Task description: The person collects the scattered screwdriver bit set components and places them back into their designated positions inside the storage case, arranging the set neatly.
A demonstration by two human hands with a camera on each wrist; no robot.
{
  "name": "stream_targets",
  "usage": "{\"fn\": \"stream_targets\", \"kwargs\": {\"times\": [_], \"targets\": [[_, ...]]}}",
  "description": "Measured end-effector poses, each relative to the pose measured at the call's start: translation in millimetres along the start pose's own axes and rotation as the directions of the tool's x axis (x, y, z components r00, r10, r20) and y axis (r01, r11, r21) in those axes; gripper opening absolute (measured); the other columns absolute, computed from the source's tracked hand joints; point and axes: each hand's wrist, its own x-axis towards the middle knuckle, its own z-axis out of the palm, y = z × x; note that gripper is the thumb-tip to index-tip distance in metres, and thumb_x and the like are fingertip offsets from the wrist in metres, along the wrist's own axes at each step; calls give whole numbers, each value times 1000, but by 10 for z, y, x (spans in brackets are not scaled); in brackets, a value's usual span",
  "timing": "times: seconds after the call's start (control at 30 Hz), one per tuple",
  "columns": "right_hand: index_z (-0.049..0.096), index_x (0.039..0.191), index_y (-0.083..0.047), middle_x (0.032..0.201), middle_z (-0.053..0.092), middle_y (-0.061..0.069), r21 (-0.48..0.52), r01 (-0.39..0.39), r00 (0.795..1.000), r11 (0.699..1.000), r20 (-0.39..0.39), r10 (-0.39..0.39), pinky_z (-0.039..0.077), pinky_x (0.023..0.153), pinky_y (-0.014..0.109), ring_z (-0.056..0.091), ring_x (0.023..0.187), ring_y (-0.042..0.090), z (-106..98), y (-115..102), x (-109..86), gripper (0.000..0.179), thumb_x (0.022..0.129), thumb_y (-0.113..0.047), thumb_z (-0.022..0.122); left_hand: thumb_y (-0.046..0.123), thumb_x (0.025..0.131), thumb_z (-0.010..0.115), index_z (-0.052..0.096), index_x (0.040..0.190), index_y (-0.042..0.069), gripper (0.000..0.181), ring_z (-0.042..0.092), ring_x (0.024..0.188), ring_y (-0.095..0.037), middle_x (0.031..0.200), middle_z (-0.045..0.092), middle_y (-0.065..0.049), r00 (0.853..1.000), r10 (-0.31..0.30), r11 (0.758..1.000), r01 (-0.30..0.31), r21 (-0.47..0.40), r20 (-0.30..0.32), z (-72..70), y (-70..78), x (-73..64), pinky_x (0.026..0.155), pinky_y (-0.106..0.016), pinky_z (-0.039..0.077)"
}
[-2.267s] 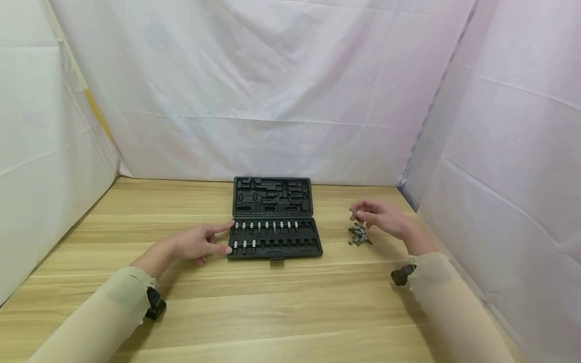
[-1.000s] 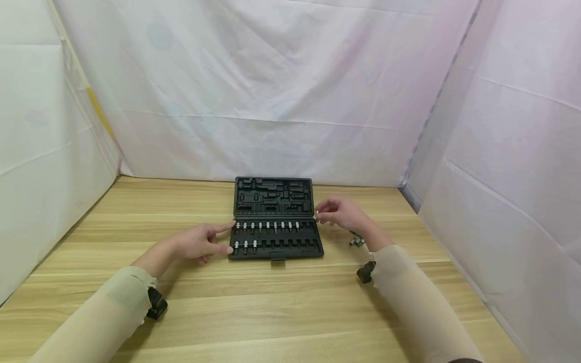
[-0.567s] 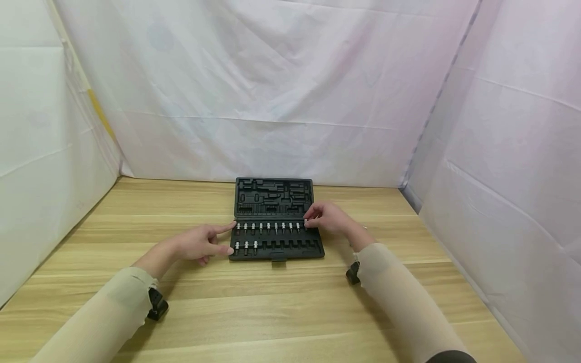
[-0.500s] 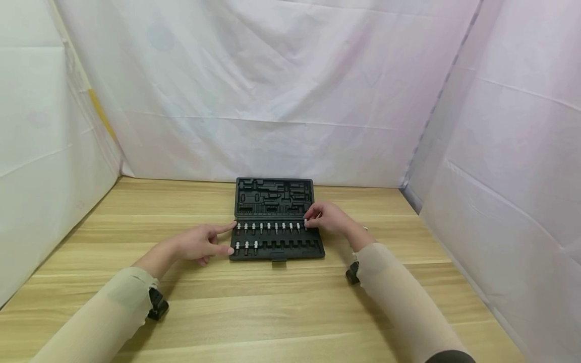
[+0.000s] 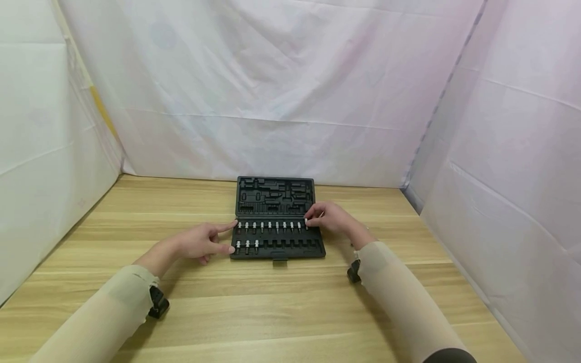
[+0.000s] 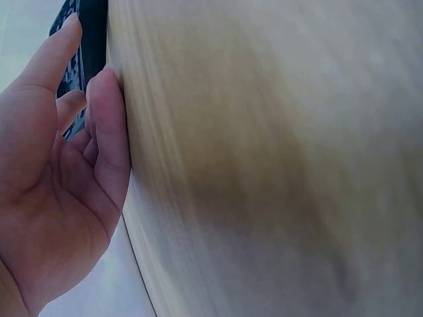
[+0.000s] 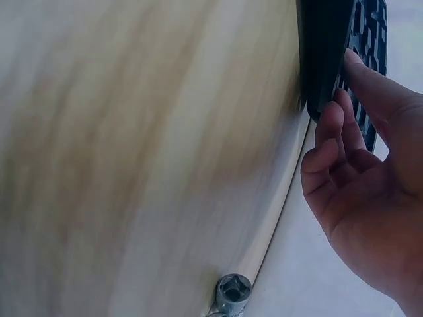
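Note:
A black plastic case (image 5: 301, 256) lies unfolded on the table, its moulded lid (image 5: 275, 195) tipped to the back. Silver bit sockets (image 5: 277, 228) fill most of the upper row, and three stand at the left of the lower row. At the case's left side my left hand (image 5: 197, 242) rests its extended index finger and thumb on the edge. With thumb and fingertips, my right hand (image 5: 331, 219) pinches a bit socket (image 5: 306, 224) at the right end of the upper row. In the right wrist view the case wall hides that socket.
A loose socket (image 7: 234, 292) lies on the wooden table (image 5: 272, 312) near my right forearm, which hides the other loose pieces in the head view. White sheets (image 5: 263, 91) hang behind the table and along both sides.
My right hand has carried a bit socket from the loose pile leftward to the upper row's right end, and has stayed there over the last half second. The left hand keeps its place.

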Motion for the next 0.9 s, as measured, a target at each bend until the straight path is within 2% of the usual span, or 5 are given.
{"fn": "stream_targets", "kwargs": {"times": [0.27,0.5,0.73,0.9], "targets": [[84,115,-20,110,76,2,-11,-6,1000,1000,26,6,53,83,35,64,94,20,-9,8,-34,15,102,-28,82,42,101,81,30,175,26,91,55,66,-18,86,46,-5,1000,1,1000,-1,12,-5,-2,-2,8,61,-35,61],[81,119,-19,102,76,1,-7,2,999,1000,33,-2,54,84,35,65,92,19,-7,-19,-48,18,103,-26,81,42,101,81,29,175,25,92,55,67,-18,87,48,-6,1000,9,1000,-9,9,-4,4,-9,8,61,-34,61],[78,128,-23,101,72,5,12,-23,999,1000,42,23,56,80,35,65,90,21,9,-15,-19,27,102,-27,82,41,102,80,29,175,24,91,54,66,-18,84,48,-5,1000,15,1000,-15,1,2,13,-1,-4,60,-34,60],[78,128,-22,105,72,7,28,-56,997,998,48,55,59,77,34,66,88,22,9,-30,-4,26,103,-25,81,41,102,80,29,175,24,91,54,66,-18,83,50,-5,1000,14,1000,-14,8,0,2,19,-8,60,-35,61]]}}
